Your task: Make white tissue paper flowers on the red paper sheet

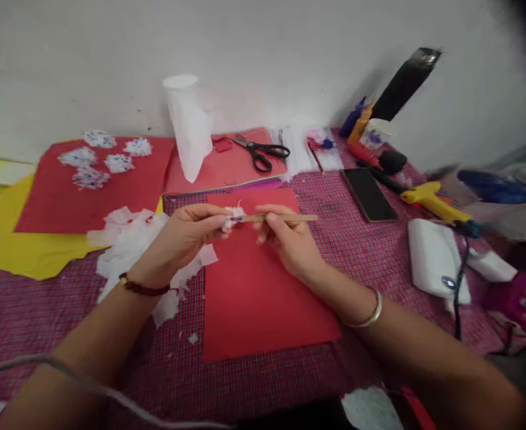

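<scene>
Between the thumb and fingers of my left hand [200,224] is a small, ruffled white paper flower [236,214]. My right hand [287,236] pinches a thin wooden stick [301,218], perhaps a brush, held level. Its dark blue-purple tip touches the flower or lies right against it; blur hides the exact contact. Both hands hover over a red paper sheet [263,310] on the checked cloth. Cut pieces of white tissue paper [128,245] lie in a heap under and beside my left forearm.
Several blue-speckled white flowers [90,177] rest on another red sheet [43,203]. Behind my hands are black-handled scissors [263,156] and a white paper roll [189,131]. To the right lie a phone [369,194], a yellow glue gun [436,200] and a white power bank [436,257]. A cable [97,385] crosses my left forearm.
</scene>
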Available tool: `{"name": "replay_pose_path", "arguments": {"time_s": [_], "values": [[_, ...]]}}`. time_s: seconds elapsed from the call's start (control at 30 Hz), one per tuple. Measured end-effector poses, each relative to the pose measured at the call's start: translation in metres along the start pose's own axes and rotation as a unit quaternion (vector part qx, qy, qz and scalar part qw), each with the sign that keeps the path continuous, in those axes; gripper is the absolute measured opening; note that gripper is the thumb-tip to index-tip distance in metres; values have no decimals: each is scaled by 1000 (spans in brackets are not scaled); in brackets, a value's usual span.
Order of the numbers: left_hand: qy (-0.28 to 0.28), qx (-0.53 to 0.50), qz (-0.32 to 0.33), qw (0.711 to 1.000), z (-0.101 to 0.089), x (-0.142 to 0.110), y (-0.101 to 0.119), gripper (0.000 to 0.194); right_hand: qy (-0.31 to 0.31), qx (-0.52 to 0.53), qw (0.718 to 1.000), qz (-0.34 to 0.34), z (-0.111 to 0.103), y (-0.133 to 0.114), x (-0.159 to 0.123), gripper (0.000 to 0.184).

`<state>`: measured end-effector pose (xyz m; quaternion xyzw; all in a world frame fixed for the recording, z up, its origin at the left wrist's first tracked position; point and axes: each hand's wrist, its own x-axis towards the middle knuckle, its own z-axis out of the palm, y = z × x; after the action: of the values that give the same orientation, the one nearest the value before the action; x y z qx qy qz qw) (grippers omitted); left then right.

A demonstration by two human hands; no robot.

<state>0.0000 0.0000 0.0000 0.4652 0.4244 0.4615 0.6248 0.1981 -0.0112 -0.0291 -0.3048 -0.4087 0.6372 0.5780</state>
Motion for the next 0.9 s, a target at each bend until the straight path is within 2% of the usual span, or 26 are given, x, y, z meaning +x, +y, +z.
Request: {"name": "replay_pose_path", "arguments": {"time_s": [0.13,0.2,0.27,0.37,0.43,0.5,0.6,0.7,0.77,0.83,0.9], "values": [[51,91,56,993,13,-5,2,6,-6,51,997,55,2,-6,1,19],[72,162,101,979,20,-9,6,7,-6,55,995,85,3,-8,2,23],[77,229,151,958,25,-14,11,7,-3,45,994,102,4,-9,3,25],[66,339,238,908,30,-20,18,8,1,40,991,125,6,-10,4,34],[59,369,256,891,31,-21,22,8,-3,55,989,136,6,-11,6,30],[54,331,222,916,30,-20,22,6,-15,74,989,131,4,-13,9,20],[36,245,144,958,24,-12,18,8,-29,77,990,114,-5,-13,15,16],[46,240,109,964,13,-1,8,20,-3,53,993,106,-21,-8,25,15],[70,307,117,942,5,6,2,18,26,49,993,101,-32,-6,31,14],[75,414,138,897,-2,11,-3,11,44,56,993,94,-41,-4,35,13],[49,505,159,847,-7,15,-4,11,49,58,993,85,-47,-4,38,14]]}}
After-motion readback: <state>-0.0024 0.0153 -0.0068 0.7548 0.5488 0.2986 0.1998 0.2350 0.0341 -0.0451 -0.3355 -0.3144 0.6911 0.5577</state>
